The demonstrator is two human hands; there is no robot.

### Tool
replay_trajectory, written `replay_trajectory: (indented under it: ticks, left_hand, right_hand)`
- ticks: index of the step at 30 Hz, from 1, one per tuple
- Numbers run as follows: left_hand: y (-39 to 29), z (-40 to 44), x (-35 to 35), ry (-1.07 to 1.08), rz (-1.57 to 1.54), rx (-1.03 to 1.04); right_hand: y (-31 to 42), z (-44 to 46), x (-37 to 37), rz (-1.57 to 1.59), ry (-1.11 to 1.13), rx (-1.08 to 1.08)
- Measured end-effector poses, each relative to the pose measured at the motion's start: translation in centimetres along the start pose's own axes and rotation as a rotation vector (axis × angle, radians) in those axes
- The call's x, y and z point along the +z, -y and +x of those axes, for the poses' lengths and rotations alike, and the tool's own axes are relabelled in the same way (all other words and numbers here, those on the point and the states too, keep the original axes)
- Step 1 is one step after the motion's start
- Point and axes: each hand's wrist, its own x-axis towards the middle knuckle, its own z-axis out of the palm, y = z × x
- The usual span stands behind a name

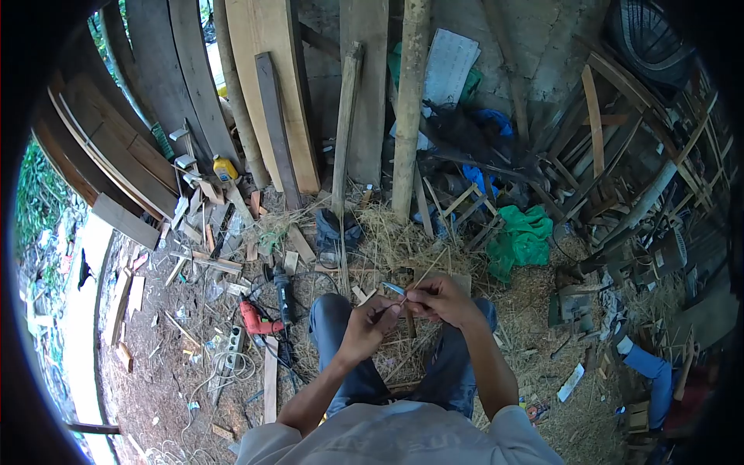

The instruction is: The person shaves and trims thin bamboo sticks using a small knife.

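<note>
Above my lap, my two hands are close together, almost touching. My left hand is closed, its fingertips pinched on something too small to make out. My right hand is also closed, its thumb and fingers around a small blue tool that points up and to the left. A thin pale strip rises from the right hand; its lower end is hidden by the fingers. Behind the hands are my knees in dark trousers.
Left of my knees lie a red drill, a dark grinder and a power strip with cords. Ahead stand tall boards and poles. Green plastic and a co-worker's blue-clad leg are at the right.
</note>
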Motion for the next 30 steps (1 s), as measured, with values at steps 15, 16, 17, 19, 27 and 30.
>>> replay_trajectory:
  ticks: [15,16,17,19,27,30]
  left_hand:
    - [0.1,0.1,-1.7,-0.028,-0.027,-0.184]
    - [0.3,0.4,-1.4,-0.025,-0.017,-0.159]
    - [0.4,0.5,-1.2,-0.024,-0.005,-0.134]
    - [0.2,0.5,-0.7,-0.021,0.001,-0.091]
    - [-0.3,-0.1,-0.5,-0.009,0.066,-0.025]
    - [-0.2,0.1,-0.5,-0.011,0.02,-0.022]
  right_hand:
    - [1.0,-0.9,-1.6,0.054,-0.223,-0.095]
    - [0.7,-0.7,0.0,0.085,-0.158,-0.097]
    - [0.1,-0.4,1.0,0.084,-0.16,-0.1]
    - [-0.9,0.4,2.1,0.036,-0.047,-0.109]
    - [-0.4,0.4,0.6,0.127,-0.022,-0.07]
    - [-0.1,0.6,0.2,0.092,-0.075,-0.045]
